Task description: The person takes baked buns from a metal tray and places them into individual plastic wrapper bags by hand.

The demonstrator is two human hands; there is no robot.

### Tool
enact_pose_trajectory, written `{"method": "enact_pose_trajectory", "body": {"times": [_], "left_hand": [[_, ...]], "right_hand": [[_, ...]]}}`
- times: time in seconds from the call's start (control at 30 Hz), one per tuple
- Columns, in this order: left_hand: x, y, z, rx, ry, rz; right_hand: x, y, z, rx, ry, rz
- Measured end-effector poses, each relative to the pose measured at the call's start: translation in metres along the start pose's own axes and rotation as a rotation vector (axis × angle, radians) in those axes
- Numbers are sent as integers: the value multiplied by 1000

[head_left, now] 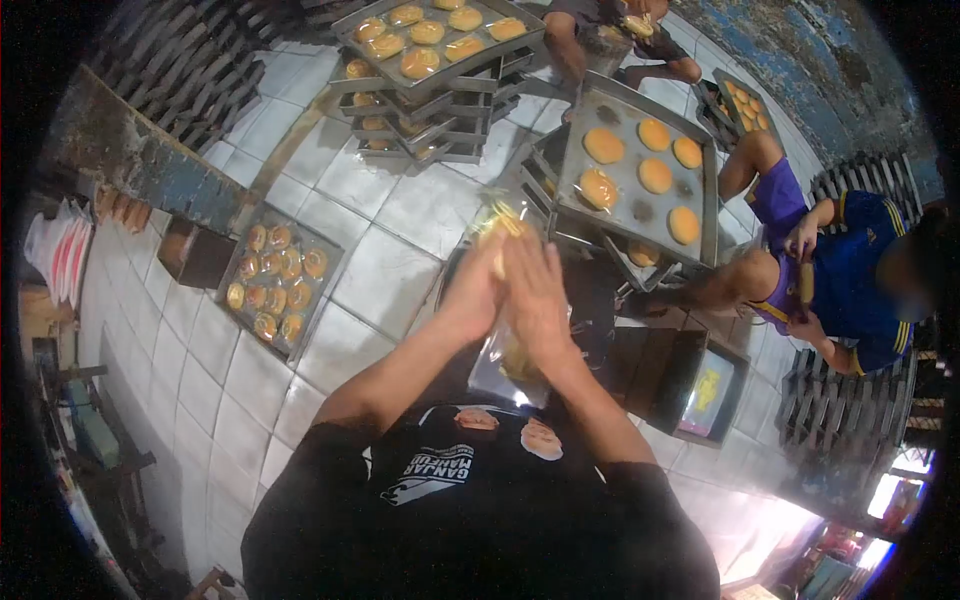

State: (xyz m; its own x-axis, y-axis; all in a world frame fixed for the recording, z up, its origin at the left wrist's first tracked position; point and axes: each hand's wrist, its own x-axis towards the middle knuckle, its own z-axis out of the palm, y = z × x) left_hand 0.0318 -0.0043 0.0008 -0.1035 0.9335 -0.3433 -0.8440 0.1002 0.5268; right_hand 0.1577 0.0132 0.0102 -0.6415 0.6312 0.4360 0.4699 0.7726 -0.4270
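In front of my chest, my left hand (477, 287) and my right hand (535, 285) come together around a bun in a clear plastic wrapper (503, 222). The wrapper's yellow printed top shows above my fingertips. Beneath my wrists lies a stack of clear plastic bags (500, 372) on my lap. To the right, a metal tray (707, 190) holds several round golden buns (655, 176), one of them in shiny wrap. My palms face each other, and much of the bun is hidden between them.
Stacked trays of wrapped buns (427, 33) stand ahead. A tray of wrapped buns (268, 268) lies on the tiled floor at left. A co-worker (860, 260) in blue sits at right, another co-worker (590, 30) at the top. A dark box (700, 385) sits lower right.
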Motion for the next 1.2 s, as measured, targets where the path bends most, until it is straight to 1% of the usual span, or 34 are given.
{"method": "enact_pose_trajectory", "body": {"times": [0.07, 0.1, 0.13, 0.17, 0.2, 0.23, 0.27, 0.3, 0.33, 0.37, 0.4, 0.47, 0.5, 0.57, 0.6, 0.67, 0.73, 0.77, 0.8, 0.87, 0.9, 0.93, 1.0, 1.03, 1.07, 1.1, 1.13, 1.2], "left_hand": [[-6, -23, 4, 178, 86, 90], [-4, -15, 3, 178, 86, 94], [2, 0, 1, -7, 11, 94], [11, 13, -1, -195, -67, 88], [21, 24, -8, -267, -255, -10], [20, 12, 4, -141, -110, 45], [20, -2, 19, -17, 42, 105], [25, -13, 20, -23, 46, 109], [34, -22, 18, -59, 103, 173], [42, -27, 12, -93, 157, 235], [41, -19, 8, -90, 157, 229], [30, 11, 5, -251, -61, -33], [19, 29, 22, -244, 107, -176], [38, 20, 11, -250, 80, -163], [43, 17, 8, -244, 44, -159], [52, 23, -4, -231, 38, -178], [52, 37, -20, -268, 63, -66], [52, 39, -23, -292, 73, -6], [52, 38, -24, -296, 74, -3], [46, 39, -29, -351, 77, 17], [40, 35, -19, -294, 166, 0], [43, 32, -16, -289, 165, 6], [41, 18, -14, -199, 115, -150], [46, 17, -10, -195, 176, -144], [52, 19, -10, -200, 167, -133], [56, 24, -15, -224, 137, -47], [51, 29, -18, -246, 120, 24], [46, 40, -25, -265, 150, 25]], "right_hand": [[15, 3, -14, -79, -2, 42], [15, 7, -16, -98, -18, 15], [19, 5, -19, -102, -15, 17], [22, 2, -25, -22, -70, 36], [25, 1, -28, 57, -128, 57], [29, 8, -17, 33, -28, 21], [29, 19, -15, 30, -38, 19], [33, 26, -17, 9, -112, 41], [40, 27, -19, -11, -179, 60], [41, 24, -21, 40, -82, 46], [42, 15, -34, 41, -81, 52], [42, 2, -59, 287, -150, 35], [38, 2, -55, 288, -164, 37], [31, 1, -39, 516, -316, 200], [23, -1, -33, 520, -315, 206], [9, -5, -27, 1169, -541, 136], [8, -39, -62, 1569, -1155, 150], [13, -45, -72, 1593, -1083, 51], [13, -37, -67, 1591, -1089, 52], [16, -19, -50, 1012, -265, 440], [24, -18, -45, 1016, -265, 430], [31, -19, -39, 994, -244, 425], [25, -19, -36, 968, -216, 448], [20, -14, -38, 1015, -324, 341], [24, -7, -39, 1057, -440, 212], [16, -18, -60, 1234, -662, 286], [12, -21, -65, 1244, -671, 289], [6, -23, -69, 1358, -500, 203]]}}
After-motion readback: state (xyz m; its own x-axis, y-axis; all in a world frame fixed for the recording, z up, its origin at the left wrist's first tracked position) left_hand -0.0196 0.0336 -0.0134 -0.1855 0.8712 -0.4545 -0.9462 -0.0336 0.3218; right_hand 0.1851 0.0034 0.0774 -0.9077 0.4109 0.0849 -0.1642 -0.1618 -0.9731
